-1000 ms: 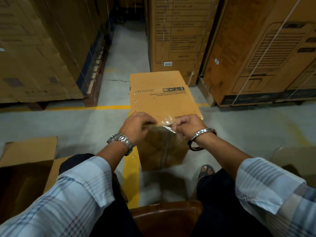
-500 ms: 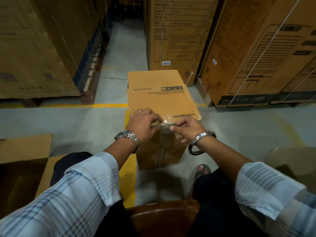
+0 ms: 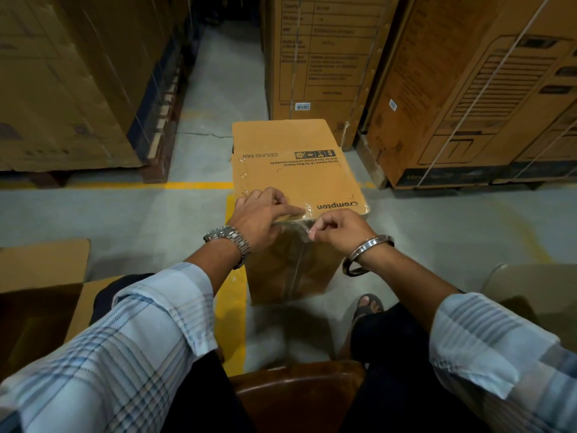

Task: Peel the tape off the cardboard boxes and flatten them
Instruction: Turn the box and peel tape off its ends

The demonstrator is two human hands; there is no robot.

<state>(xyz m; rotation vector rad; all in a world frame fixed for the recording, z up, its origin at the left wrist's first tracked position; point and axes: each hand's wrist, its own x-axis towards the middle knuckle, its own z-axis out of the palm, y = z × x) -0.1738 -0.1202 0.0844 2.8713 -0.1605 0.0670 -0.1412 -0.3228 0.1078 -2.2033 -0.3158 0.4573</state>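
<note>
Cardboard box (image 3: pixel 299 179) stands upright on the floor (image 3: pixel 125 220), dead ahead between the person's knees. Top face is up, with the "Crompton" print towards its near edge.

Left hand (image 3: pixel 262 217): palm down on the box's near top edge, forearm coming in from the box's near left. Index finger (image 3: pixel 293 210) lies straight along that edge, pointing right. The other fingers are bent, tips on the top face. The thumb sits just under the edge on the front face, so the edge looks clamped between index and thumb.

Right hand (image 3: pixel 340 228): just right of the left hand, at the same edge and in front of the box's front face, wrist slightly dropped. Fingers are curled in tight, fingertips pinching a lifted bit of clear tape (image 3: pixel 307 228). The tape is crinkled at the edge between the two hands and runs on down the middle of the front face. Can't tell how much is loose.

Watch (image 3: pixel 229 242) on the left wrist, steel bangle (image 3: pixel 365 254) on the right. Yellow floor line (image 3: pixel 231 307) passes under the box's left side. An open carton (image 3: pixel 40 276) sits well left of the box, and tall strapped cartons (image 3: pixel 468 89) stand behind it.
</note>
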